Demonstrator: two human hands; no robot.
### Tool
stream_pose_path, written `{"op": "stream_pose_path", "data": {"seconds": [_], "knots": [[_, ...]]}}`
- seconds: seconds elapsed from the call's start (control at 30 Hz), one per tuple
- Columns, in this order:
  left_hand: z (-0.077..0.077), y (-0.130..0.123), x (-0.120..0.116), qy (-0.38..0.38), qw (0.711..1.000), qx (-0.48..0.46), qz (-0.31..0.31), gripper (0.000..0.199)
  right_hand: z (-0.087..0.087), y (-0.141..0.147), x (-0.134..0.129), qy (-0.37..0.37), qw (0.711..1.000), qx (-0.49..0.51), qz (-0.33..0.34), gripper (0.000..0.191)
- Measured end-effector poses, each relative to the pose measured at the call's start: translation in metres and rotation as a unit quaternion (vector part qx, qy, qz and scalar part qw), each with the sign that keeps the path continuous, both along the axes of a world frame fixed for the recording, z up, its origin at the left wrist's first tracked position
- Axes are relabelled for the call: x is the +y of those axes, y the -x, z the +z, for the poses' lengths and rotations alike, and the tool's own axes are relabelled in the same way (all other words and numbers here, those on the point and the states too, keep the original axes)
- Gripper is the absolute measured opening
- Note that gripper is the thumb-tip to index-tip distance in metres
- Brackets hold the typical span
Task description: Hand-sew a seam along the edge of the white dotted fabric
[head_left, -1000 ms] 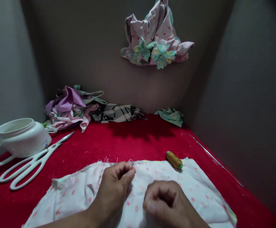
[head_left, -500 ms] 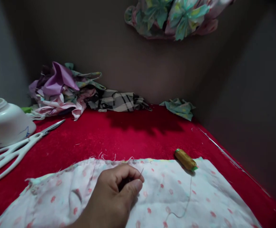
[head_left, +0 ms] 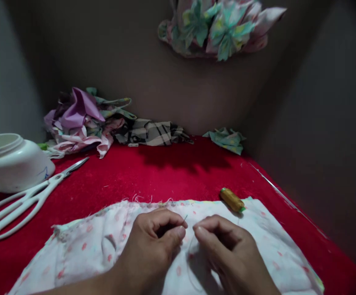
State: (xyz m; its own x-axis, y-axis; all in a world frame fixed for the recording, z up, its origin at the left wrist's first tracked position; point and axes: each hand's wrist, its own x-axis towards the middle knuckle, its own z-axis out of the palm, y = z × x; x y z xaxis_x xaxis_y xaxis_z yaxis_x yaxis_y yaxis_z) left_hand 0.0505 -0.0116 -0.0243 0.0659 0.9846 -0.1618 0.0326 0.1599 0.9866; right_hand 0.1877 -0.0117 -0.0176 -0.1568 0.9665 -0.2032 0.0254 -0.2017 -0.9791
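Scissors, one pair; spool, one; dotted cloth, one; needle, one; thread, one strand. The person's left hand pinches the needle; right hand, just beside it, pinches the thread; cloth beneath both.

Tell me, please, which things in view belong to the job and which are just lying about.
Likely in use: needle in left hand, thread in right hand, dotted cloth, spool.

Likely lying about: scissors, white pot, fabric pile, checked cloth, green cloth.
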Motion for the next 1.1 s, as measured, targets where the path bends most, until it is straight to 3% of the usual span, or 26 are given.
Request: {"op": "stream_pose_path", "data": {"seconds": [0.07,0.13,0.37,0.57,0.77,1.1], "knots": [[-0.001,0.002,0.000,-0.019,0.999,0.036,-0.009,0.011,-0.012,0.003,0.010,0.002,0.998,0.006,-0.059,0.023],[-0.004,0.003,0.000,-0.025,0.998,0.051,-0.017,0.012,-0.018,0.005,0.013,0.002,0.997,0.011,-0.075,0.024],[-0.008,0.002,-0.002,-0.004,0.999,0.045,-0.023,0.011,-0.017,0.011,0.006,-0.016,0.993,0.021,-0.117,0.024],[-0.004,-0.003,0.002,0.007,0.999,0.036,-0.017,0.009,-0.016,0.014,0.008,-0.024,0.992,0.030,-0.122,0.020],[0.007,-0.017,0.018,0.085,0.996,-0.008,0.005,0.010,-0.007,0.014,0.010,-0.050,0.990,0.058,-0.116,0.018],[0.007,-0.016,0.011,0.003,1.000,0.004,-0.008,0.012,-0.011,0.010,0.011,-0.048,0.992,0.053,-0.107,0.019]]}}
